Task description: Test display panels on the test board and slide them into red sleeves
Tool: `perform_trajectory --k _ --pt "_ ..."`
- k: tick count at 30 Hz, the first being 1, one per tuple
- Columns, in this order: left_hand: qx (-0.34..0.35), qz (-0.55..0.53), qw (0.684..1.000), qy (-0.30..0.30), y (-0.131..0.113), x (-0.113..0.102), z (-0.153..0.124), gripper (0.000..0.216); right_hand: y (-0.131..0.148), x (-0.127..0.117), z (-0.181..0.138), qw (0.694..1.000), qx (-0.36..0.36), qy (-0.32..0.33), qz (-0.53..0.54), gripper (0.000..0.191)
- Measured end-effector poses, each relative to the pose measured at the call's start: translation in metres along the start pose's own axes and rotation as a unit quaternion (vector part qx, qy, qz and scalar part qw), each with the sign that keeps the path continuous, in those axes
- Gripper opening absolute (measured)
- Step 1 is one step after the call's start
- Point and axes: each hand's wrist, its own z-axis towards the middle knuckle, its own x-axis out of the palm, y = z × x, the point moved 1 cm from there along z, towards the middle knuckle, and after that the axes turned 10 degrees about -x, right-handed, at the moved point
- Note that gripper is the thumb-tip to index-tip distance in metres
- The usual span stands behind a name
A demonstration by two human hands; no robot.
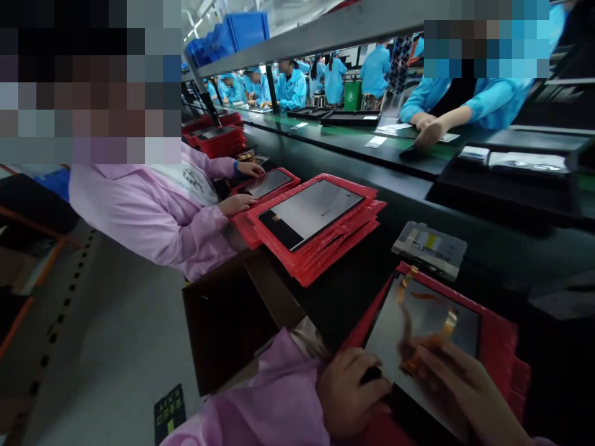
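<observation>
Flat rectangular panel (388, 337), glossy grey with thin orange ribbon cables (450, 319), lies on a red tray (499, 347) on the dark counter (353, 285). Left hand (351, 390) clasps its near corner; right hand (460, 381) rests loose-fingered on the cables.

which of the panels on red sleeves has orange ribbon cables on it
The nearest panel, under the left hand and right hand: orange ribbon cables cross its grey face. The middle panel and the co-worker's panel have none crossing them.

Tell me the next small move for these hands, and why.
Probably press the orange flex cable flat with the right hand, which rests on it: it curls across the grey panel, and the left hand holds the panel's edge.
</observation>
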Motion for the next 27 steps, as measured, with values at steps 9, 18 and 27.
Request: perform_trajectory --k 9,18,27 --pt "0.02 0.008 1.0 -0.003 0.004 0.005 -0.004 0.032 -0.017 -0.004 0.002 0.999 -0.033 0.025 -0.02 0.063" --pt "0.022 -0.001 1.0 -0.022 0.005 0.005 -0.004 0.035 -0.011 -0.003 0.003 1.0 -0.019 0.013 -0.019 0.064" --pt "0.015 -0.026 0.998 -0.051 0.007 0.008 -0.003 0.047 -0.006 -0.003 0.0 0.999 -0.026 -0.013 -0.025 0.06"
